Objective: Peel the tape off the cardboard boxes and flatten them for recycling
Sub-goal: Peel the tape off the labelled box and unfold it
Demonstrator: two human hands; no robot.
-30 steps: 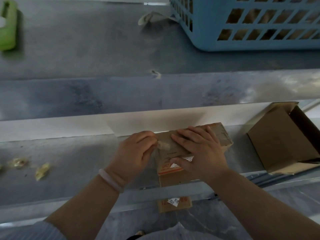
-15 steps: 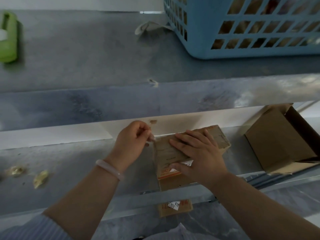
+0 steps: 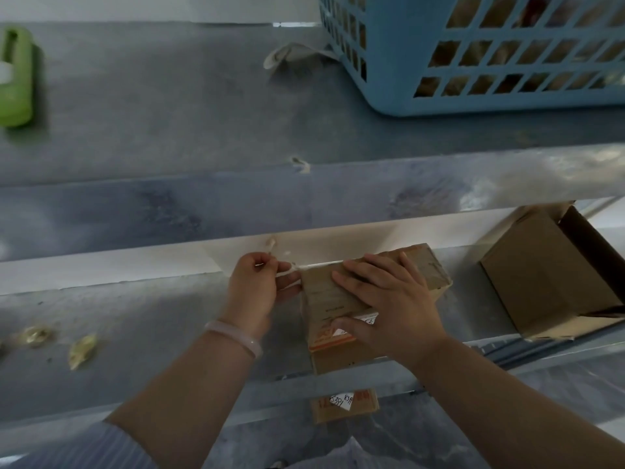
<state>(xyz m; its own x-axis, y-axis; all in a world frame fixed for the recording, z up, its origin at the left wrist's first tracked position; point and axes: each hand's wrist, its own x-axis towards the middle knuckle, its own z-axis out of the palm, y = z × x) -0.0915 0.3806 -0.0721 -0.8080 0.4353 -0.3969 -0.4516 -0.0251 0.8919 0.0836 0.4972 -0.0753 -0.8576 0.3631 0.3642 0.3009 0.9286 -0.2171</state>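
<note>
Head view: sticker [image 3: 343, 402] on box [image 3: 321, 299], perhaps "5391"

Workshop: grey metal bench [image 3: 135, 316], blue plastic basket [image 3: 507, 99], open cardboard box [image 3: 541, 275].

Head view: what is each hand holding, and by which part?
Left hand pinches the tape strip by its peeled free end; right hand holds nothing, pressing flat on the cardboard box.

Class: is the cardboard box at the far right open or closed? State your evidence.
Open. The far-right box lies with its dark inside showing at its right end and its flaps folded outward.
</note>
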